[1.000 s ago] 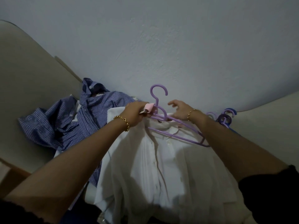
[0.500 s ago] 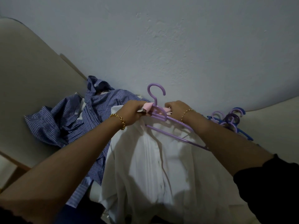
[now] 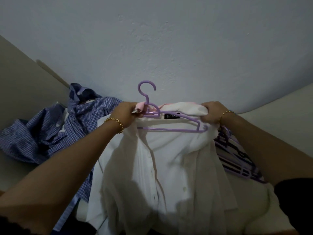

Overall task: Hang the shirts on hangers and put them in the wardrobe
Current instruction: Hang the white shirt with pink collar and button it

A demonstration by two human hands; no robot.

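So both hands are up at the collar end of the white shirt, which sits dead centre and drapes down toward 6 o'clock. The purple hanger is partly inside the neck opening. Its hook pokes up at 12 o'clock and the bottom bar shows across the open collar, just under a black label.

The left hand is at about 10 o'clock from the shirt's middle, fingers curled tight on a bit of pinkish-white fabric right beside the hanger's neck. The right hand is over at 2 o'clock, clamped on a bunched wad of the shirt at the hanger's right shoulder end. There's a gold bracelet on each wrist.

A blue checked shirt lies crumpled at 9 o'clock, partly tucked under the white one. At 3 o'clock, under the right forearm, there's a pile of spare hangers, purple and dark. Behind everything is a plain grey wall.
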